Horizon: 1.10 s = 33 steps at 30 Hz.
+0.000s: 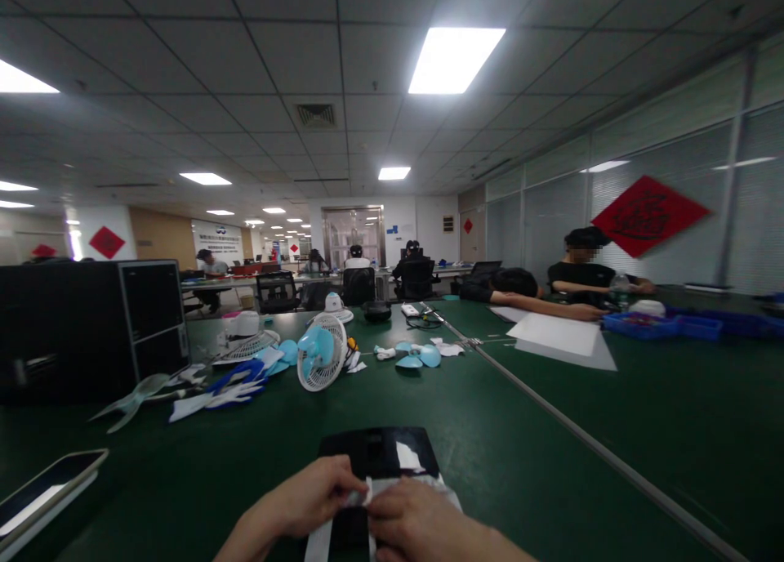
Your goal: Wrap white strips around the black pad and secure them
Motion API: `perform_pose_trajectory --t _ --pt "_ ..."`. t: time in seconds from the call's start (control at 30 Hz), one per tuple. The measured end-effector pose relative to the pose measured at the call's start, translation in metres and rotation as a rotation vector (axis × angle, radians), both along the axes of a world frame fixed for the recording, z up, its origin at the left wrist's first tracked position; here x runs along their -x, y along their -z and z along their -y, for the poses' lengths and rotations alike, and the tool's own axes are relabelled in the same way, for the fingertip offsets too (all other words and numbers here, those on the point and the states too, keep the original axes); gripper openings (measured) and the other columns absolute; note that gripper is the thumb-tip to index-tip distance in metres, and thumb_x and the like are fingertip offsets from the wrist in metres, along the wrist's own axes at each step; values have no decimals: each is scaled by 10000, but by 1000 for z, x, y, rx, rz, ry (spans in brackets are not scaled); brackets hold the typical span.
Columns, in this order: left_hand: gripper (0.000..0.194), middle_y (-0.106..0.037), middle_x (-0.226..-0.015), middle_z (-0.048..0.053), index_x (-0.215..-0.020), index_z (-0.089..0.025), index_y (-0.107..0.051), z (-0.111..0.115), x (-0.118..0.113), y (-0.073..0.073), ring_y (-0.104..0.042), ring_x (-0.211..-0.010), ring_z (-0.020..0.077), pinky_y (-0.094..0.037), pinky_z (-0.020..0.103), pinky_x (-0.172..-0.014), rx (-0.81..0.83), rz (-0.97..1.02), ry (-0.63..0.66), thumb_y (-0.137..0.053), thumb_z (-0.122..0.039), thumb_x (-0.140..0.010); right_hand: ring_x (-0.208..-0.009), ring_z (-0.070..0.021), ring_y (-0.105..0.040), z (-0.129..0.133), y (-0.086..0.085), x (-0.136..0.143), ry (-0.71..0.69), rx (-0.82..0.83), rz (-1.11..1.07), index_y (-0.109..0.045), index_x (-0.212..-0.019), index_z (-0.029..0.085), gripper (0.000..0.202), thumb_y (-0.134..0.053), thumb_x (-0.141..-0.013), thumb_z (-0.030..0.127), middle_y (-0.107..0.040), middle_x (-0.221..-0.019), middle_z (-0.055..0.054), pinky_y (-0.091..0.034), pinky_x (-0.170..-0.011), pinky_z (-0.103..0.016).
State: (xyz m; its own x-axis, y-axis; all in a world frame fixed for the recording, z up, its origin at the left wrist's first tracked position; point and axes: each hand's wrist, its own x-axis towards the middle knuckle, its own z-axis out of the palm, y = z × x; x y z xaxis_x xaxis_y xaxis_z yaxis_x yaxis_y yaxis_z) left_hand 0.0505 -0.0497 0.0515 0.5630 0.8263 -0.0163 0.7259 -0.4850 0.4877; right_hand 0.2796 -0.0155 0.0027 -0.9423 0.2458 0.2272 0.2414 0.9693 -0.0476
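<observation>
A flat black object (373, 443) lies on the green table in front of me, with a small white scrap (408, 457) on its upper right. My left hand (315, 497) is closed, its thumb and fingertips pinching a white strip (368, 492) above the black object. From the other side my right hand (420, 519) meets it, fingers curled and pressed together on the same white material, which shows past the knuckles. Pale bands run down the near side of the black object below both hands. What the strip is made of I cannot make out.
At left stand a black computer case (79, 325) and a phone (49, 497). Beyond are a small fan (322, 351), blue-and-white gloves (224, 392), fan blades (417, 354) and a metal rail (569, 425). White sheets (560, 337) and blue trays (643, 325) lie right, near two people.
</observation>
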Motion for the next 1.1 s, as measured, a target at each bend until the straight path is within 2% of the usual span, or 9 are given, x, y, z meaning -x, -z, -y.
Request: perform_pose_trajectory --t 0.13,0.3,0.5,0.63,0.9,1.1 --pt "303 -596 -1028 6 -1070 -306 -692 -1 0 1 -547 -911 148 -379 237 -779 11 -2 -1 -427 -280 -926 -872 -183 -602 -6 12 3 -89 -196 3 -653 -921 181 290 -496 -940 424 -682 -930 -50 -418 -765 -293" --pt "295 -580 -983 -6 -1062 -329 -691 -1 1 2 -550 -892 138 -363 228 -742 0 1 -7 -438 -269 -922 -814 -157 -590 -5 11 2 -110 -282 6 -627 -889 195 210 -476 -955 326 -675 -887 -12 -396 -716 -286" --pt "273 -587 -986 -7 -1031 -315 -693 -1 0 1 -552 -891 141 -373 230 -757 -2 -2 -4 -451 -265 -914 -1006 -199 -595 -6 15 5 -43 -130 -10 -642 -1021 175 251 -539 -920 379 -688 -1039 -66 -422 -866 -288" --pt "292 -595 -992 -5 -1047 -313 -691 -3 -1 3 -559 -901 141 -384 229 -771 2 10 -2 -447 -238 -905 -1085 -221 -582 -3 9 3 52 10 -5 -620 -1154 172 359 -580 -893 415 -664 -1146 -96 -418 -948 -309" --pt "293 -601 -1018 -10 -1106 -356 -678 -4 3 6 -565 -912 140 -404 230 -796 14 22 -28 -458 -304 -919 -1171 -236 -555 2 -3 -2 65 144 -46 -594 -1236 193 439 -543 -911 485 -632 -1244 -102 -401 -1011 -333" --pt "286 -616 -984 -11 -1078 -328 -692 -5 1 5 -564 -858 128 -410 215 -762 -1 8 -38 -463 -308 -908 -1185 -267 -551 1 0 -2 99 187 -72 -581 -1261 208 475 -588 -881 493 -614 -1290 -91 -415 -1016 -388"
